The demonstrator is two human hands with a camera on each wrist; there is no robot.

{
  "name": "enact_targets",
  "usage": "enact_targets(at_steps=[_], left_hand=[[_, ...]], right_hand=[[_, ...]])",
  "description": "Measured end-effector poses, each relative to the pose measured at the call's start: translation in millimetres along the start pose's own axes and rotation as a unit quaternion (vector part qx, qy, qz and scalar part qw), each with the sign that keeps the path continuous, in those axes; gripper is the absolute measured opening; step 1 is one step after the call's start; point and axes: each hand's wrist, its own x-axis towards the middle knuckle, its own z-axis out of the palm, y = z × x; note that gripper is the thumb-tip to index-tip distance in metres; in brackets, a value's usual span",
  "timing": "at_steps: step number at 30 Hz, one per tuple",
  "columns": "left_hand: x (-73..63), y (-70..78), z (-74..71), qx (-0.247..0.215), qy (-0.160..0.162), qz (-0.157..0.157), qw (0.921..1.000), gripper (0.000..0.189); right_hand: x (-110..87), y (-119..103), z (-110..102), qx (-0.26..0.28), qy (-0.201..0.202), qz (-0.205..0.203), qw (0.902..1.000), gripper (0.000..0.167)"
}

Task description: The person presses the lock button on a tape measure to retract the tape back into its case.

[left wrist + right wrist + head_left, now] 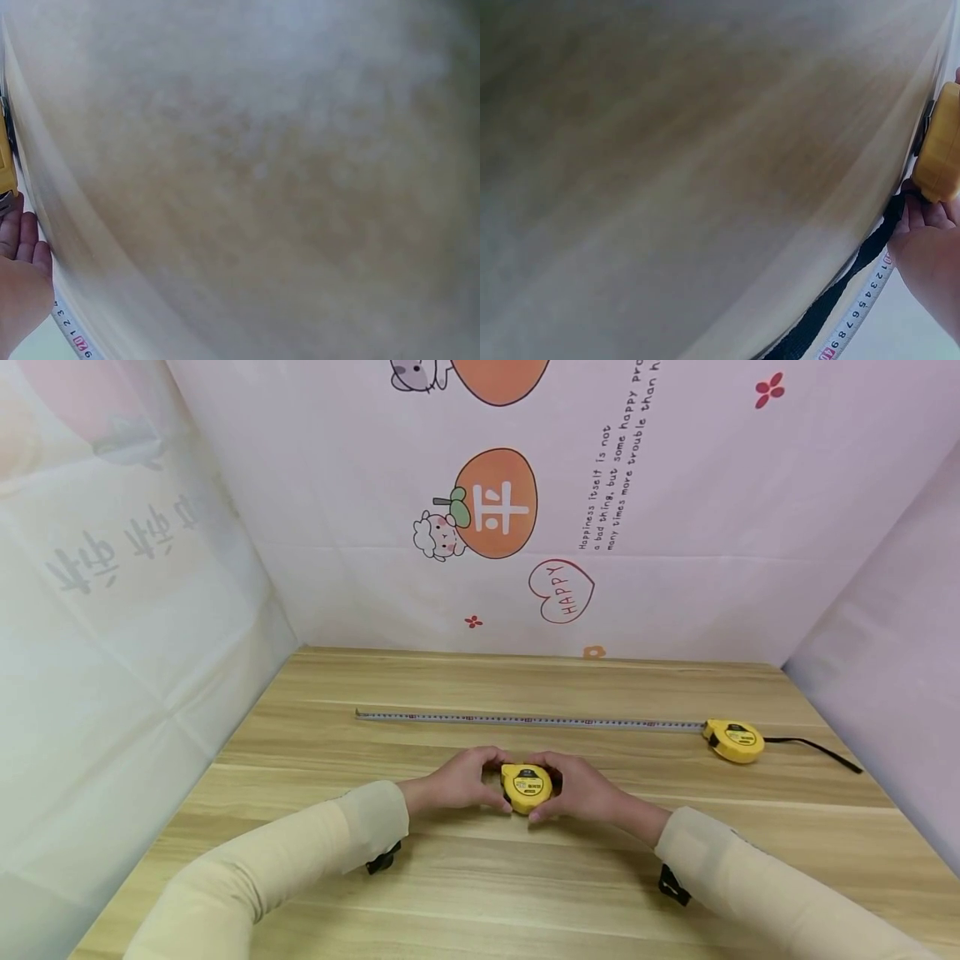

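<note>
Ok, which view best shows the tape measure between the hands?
Head: the tape measure sits fully in frame, label up. Left wrist: a sliver, left edge. Right wrist: more, cut off at right edge.

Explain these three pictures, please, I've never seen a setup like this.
No machine here, just a person's bare left hand and right hand. The wide picture is taken from the head, looking forward and down; the other two, mostly blurred, from the left and right wrists. The hands grip a yellow tape measure at the wooden table. Farther back on it, to the right, lies a second tape measure, its blade pulled out leftward and a black strap trailing the other way.
</note>
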Motion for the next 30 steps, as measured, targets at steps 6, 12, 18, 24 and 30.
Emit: enact_targets(at_steps=[6, 12, 18, 24, 30], left_hand=[[-2.0, 3.4, -1.0, 0.008, -0.005, -0.004, 0.9999, 0.064], [-3.5, 6.1, -1.6, 0.011, -0.007, -0.001, 0.9999, 0.068], [-3.0, 3.5, -2.3, 0.008, -0.009, 0.003, 0.9999, 0.071], [-2.0, 4.4, -7.4, -0.003, -0.003, 0.004, 1.0000, 0.072], [-2.8, 10.4, -14.1, 0.002, 0.003, -0.002, 1.0000, 0.073]], right_hand=[[0.0, 0.3, 0.6, 0.000, -0.007, 0.000, 1.0000, 0.080], [0.0, 0.7, 0.8, -0.013, -0.008, -0.003, 0.9999, 0.083], [-0.6, 0.5, 0.0, -0.007, -0.006, -0.006, 0.9999, 0.086], [-1.6, -2.4, -2.1, 0.016, -0.002, -0.002, 0.9999, 0.085], [-0.6, -6.0, -9.0, 0.016, 0.009, -0.005, 0.9998, 0.085]])
